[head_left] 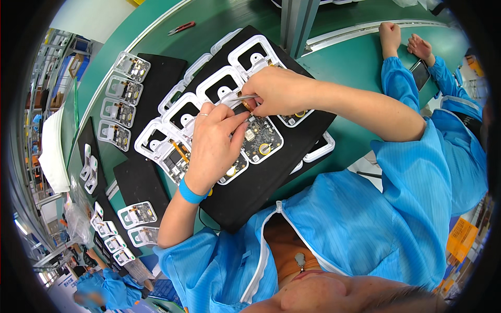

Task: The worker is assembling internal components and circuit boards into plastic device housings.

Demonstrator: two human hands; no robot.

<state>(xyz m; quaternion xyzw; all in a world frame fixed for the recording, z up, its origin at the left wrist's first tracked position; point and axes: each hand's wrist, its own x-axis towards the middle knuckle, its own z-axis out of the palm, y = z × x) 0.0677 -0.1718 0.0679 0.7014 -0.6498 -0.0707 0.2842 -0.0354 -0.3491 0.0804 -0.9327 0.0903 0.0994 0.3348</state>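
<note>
My right hand (274,91) is closed round a pair of metal tweezers (247,97). Their tips point left, over a white plastic housing (219,78) with a green-grey circuit board (254,136) and a round coin cell (265,149). A small orange-brown piece shows under my right fingertips. My left hand (215,138), with a blue wristband (191,193), bends its fingers onto the same housing, close to the tweezers; its fingertips are partly hidden. Several like housings lie side by side on a black foam board (229,208), one with an orange ribbon cable (180,151) left of my left hand.
More housings (121,111) stand in a row on black foam to the left. Red-handled snips (182,28) lie on the green table (156,44) at the back. A metal post (298,26) rises behind the board. A co-worker's hands (404,41) rest at the right near a phone (419,74).
</note>
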